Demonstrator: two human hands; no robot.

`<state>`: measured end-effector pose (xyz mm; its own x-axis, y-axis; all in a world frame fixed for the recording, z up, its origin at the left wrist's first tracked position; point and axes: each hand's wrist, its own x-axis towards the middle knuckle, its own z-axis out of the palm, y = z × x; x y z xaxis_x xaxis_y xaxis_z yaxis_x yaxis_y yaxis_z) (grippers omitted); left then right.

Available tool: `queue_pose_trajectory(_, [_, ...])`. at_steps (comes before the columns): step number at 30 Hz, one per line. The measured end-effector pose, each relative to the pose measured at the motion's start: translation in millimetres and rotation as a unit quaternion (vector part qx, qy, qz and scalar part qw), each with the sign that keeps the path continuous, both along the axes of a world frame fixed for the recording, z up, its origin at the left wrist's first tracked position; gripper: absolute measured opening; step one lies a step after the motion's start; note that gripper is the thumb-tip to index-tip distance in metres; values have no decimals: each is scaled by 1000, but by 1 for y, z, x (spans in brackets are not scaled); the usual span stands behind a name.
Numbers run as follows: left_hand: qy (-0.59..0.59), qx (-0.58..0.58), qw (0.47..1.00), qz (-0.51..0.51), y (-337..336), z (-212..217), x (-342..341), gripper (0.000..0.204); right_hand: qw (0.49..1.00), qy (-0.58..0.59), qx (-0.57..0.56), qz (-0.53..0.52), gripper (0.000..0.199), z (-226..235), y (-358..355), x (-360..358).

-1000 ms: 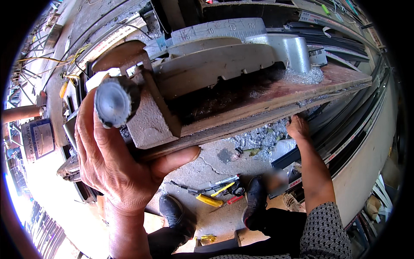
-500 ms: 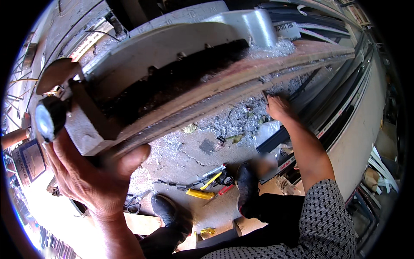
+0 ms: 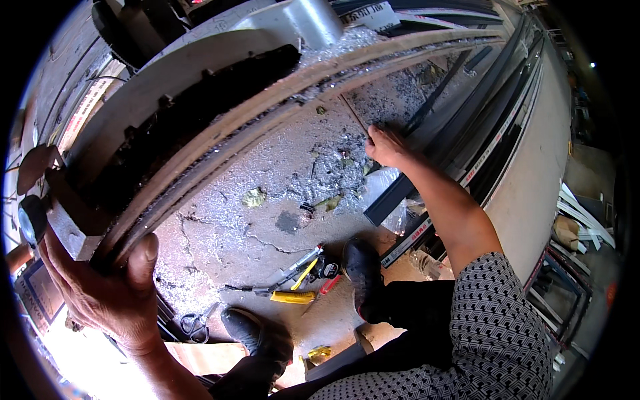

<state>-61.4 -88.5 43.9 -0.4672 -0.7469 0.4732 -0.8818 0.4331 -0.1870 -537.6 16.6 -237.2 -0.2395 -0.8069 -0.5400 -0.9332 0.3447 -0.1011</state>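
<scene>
My left hand [image 3: 100, 300] grips the left end of a thick wooden board [image 3: 220, 140], fingers up against a grey metal block [image 3: 72, 230] and thumb on the near side. On that board stands a machine with a large curved metal plate [image 3: 180, 87] and a dark slot; metal shavings lie along it. Low on the right, my right hand [image 3: 387, 147] is closed round a thin brown rod [image 3: 353, 115]. The rod points up and left, its far end at the board's lower edge. I cannot tell whether that end touches the board.
Shavings cover the concrete floor [image 3: 220, 220]. Near my shoes lie a yellow-handled cutter [image 3: 293, 297], a red-handled screwdriver [image 3: 329, 285], a tape measure [image 3: 328, 269] and scissors [image 3: 195, 325]. Long dark profiles [image 3: 460, 143] lean along the right, beside a clear plastic bag [image 3: 381, 187].
The whole view has shifted, so the board and both hands appear farther left. More of the rod now shows beyond my right hand. My left hand keeps its grip.
</scene>
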Motion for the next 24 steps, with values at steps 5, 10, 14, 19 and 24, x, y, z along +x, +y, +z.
queue_pose_trajectory(5, [0, -10, 1000, -10, -1, 1, 2, 97, 997, -37, -62, 23, 33, -13, 3, 3])
queue_pose_trajectory(10, [-14, -36, 998, -39, -5, 0, -2, 95, 997, -24, -67, 20, 35, -17, 10, 3])
queue_pose_trajectory(14, [-31, -50, 997, -46, -7, 3, -2, 93, 996, 15, -69, 47, 38, -18, 13, 2])
queue_pose_trajectory(19, [-19, -52, 997, -59, -9, 1, 0, 92, 997, 0, -56, 53, 40, -9, 19, 5])
queue_pose_trajectory(24, [-12, -54, 996, -68, -11, -1, -1, 90, 996, 54, -47, 59, 37, -1, 20, 14])
